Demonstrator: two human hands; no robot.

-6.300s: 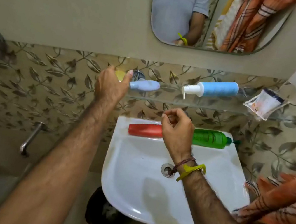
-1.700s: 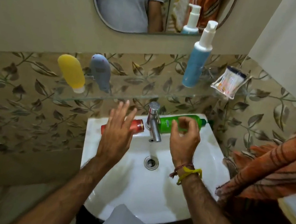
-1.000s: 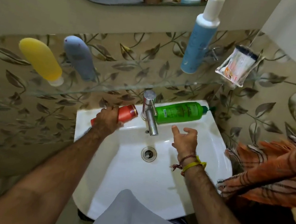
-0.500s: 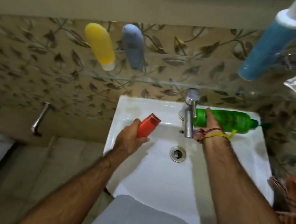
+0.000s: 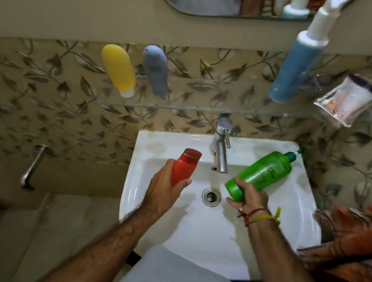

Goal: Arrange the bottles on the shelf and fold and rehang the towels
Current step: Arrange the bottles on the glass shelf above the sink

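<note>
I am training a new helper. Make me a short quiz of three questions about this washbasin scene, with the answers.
1. True or false: the left hand holds the red bottle.
2. Which bottle does the right hand grip? A) yellow B) green C) blue pump
3. Fill in: the yellow bottle stands on the glass ____.

Key: 1 true. 2 B, the green bottle. 3 shelf.

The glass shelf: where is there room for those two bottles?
The widest bare stretch of the glass shelf lies between the grey bottle and the blue pump bottle, above the tap. Its right end, by the sachet, is crowded.
</note>
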